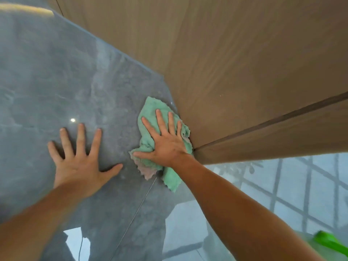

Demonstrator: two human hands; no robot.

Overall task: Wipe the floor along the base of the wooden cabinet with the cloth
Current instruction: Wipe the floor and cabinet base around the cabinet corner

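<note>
The right hand (167, 142) lies flat, fingers spread, pressing the green cloth (150, 117) onto the grey floor (56, 81); it grips nothing, it simply bears down with palm and fingers, and the cloth bunches out past the thumb and below the wrist, where a paler pink patch shows. The cloth sits right against the foot of the cabinet (244, 63), its far edge touching or all but touching the wood near the dark seam between two panels. The left hand (82, 157) is open too, planted palm down on bare tile well to the left of the cloth, holding nothing; it looks to be taking the person's weight. The step in hand is the wiping stroke itself, with the cloth already at the line where floor meets cabinet, so the task seems under way, though the tile gives no clear sign of which stretch is done. The next move likely calls for sliding the cloth along that edge with steady downward pressure, keeping its side tucked into the corner so no strip is missed, and shifting the left hand along as support. The loose tail of cloth near the wrist could fold under or drag, so flattening it would help. A bright green object (331, 243) shows at the lower right, too blurred to identify
</note>
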